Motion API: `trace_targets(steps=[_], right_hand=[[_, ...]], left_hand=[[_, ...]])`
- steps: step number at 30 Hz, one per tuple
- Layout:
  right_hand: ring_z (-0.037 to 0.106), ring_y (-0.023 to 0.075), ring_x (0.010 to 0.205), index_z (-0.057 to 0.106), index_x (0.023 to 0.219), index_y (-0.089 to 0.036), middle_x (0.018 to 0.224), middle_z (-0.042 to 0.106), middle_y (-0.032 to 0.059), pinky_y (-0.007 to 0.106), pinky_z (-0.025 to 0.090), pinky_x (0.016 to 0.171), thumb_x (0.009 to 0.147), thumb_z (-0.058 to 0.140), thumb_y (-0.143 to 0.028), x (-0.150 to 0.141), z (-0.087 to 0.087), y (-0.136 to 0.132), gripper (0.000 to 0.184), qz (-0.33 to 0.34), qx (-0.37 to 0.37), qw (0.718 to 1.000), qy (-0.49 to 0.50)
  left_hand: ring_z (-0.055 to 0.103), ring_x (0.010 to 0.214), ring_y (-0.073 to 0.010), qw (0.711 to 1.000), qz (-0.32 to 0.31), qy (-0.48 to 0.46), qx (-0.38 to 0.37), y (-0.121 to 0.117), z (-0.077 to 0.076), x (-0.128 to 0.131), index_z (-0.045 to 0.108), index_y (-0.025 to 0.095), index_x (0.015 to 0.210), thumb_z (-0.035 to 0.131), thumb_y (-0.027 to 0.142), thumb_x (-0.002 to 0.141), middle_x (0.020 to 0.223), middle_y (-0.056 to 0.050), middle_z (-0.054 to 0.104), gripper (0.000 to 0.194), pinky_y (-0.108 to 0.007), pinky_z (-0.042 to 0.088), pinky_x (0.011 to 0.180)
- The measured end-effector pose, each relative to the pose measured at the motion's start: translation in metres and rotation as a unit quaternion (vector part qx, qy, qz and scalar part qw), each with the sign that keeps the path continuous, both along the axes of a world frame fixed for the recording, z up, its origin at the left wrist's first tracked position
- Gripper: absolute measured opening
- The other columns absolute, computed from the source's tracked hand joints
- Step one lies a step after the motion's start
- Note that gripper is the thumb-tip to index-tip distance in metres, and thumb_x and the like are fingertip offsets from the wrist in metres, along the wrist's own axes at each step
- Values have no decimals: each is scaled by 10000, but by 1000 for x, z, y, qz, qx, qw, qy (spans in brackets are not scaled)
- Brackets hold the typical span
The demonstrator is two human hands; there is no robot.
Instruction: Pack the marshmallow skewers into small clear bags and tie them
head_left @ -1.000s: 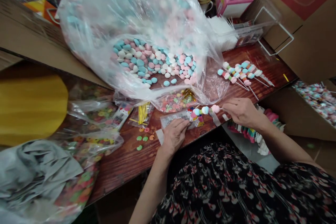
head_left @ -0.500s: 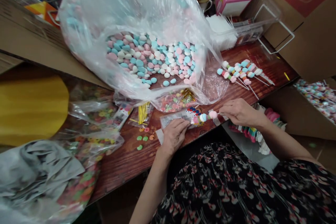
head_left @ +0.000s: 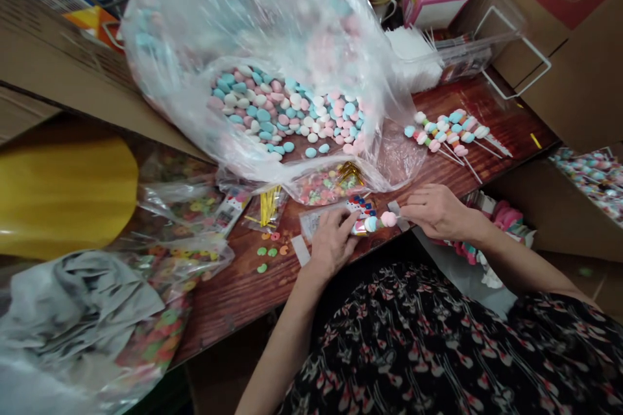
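A candy skewer [head_left: 372, 223] with pink, white and blue pieces lies level over the table's front edge. My right hand [head_left: 435, 212] is closed in a pinch on its thin stick end. At the skewer's other end, my left hand [head_left: 333, 241] has its fingers bent over a clear printed plastic wrapper [head_left: 311, 222]. The skewer's left tip is in or against the wrapper; I cannot tell which. A few loose gummy rings [head_left: 272, 251] lie left of my left hand. Several finished candy skewers [head_left: 450, 130] rest beyond my right hand.
A big open plastic bag [head_left: 257, 13] of pastel candies fills the back of the table [head_left: 228, 318]. Gold twist ties [head_left: 269, 207] and a bag of gummy rings [head_left: 326, 187] lie before it. At back right stands a clear bin [head_left: 501, 32]; a carton [head_left: 574, 207] of skewers is at right.
The skewer and my right hand have shifted slightly left, and my left fingers have spread and lifted over the wrapper. The view has shifted a little.
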State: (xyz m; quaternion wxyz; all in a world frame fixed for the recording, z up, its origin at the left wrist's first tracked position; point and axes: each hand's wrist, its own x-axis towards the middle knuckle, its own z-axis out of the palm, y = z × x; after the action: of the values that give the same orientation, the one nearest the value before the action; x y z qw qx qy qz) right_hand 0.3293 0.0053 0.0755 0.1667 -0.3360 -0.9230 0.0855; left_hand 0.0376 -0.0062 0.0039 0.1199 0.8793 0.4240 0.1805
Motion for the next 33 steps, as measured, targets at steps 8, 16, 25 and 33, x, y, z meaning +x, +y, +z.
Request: trace_targets(steps=[8, 16, 25, 33], right_hand=[[473, 159, 706, 646, 848, -159, 756, 629, 41, 302, 302, 661, 849, 442, -107, -13, 9, -8, 211, 7, 89, 996, -4], [419, 157, 678, 616, 825, -159, 730, 595, 31, 312, 267, 636, 850, 444, -105, -35, 6, -4, 182, 49, 106, 993, 2], [439, 143, 649, 629, 839, -159, 741, 634, 38, 307, 243, 609, 824, 472, -102, -46, -1, 0, 167, 39, 43, 998, -33], [479, 137, 650, 613, 901, -163, 787, 666, 40, 308, 225, 610, 858, 482, -121, -49, 7, -5, 144, 49, -18, 994, -95]], left_hand=[[528, 984, -271, 999, -40, -9, 0, 4, 25, 5, 553, 176, 1053, 516, 219, 851, 1037, -115, 619, 210, -438, 408, 866], [541, 692, -184, 992, -27, 28, -122, -3, 36, 19, 515, 173, 960, 516, 283, 876, 820, -48, 614, 138, -287, 378, 622], [595, 732, -191, 987, 76, 48, -133, -5, 35, 15, 539, 189, 914, 574, 341, 852, 799, -39, 639, 168, -280, 368, 637], [581, 724, -191, 992, 48, 81, -86, -9, 31, 18, 569, 184, 875, 577, 286, 838, 795, -49, 635, 109, -289, 316, 607]])
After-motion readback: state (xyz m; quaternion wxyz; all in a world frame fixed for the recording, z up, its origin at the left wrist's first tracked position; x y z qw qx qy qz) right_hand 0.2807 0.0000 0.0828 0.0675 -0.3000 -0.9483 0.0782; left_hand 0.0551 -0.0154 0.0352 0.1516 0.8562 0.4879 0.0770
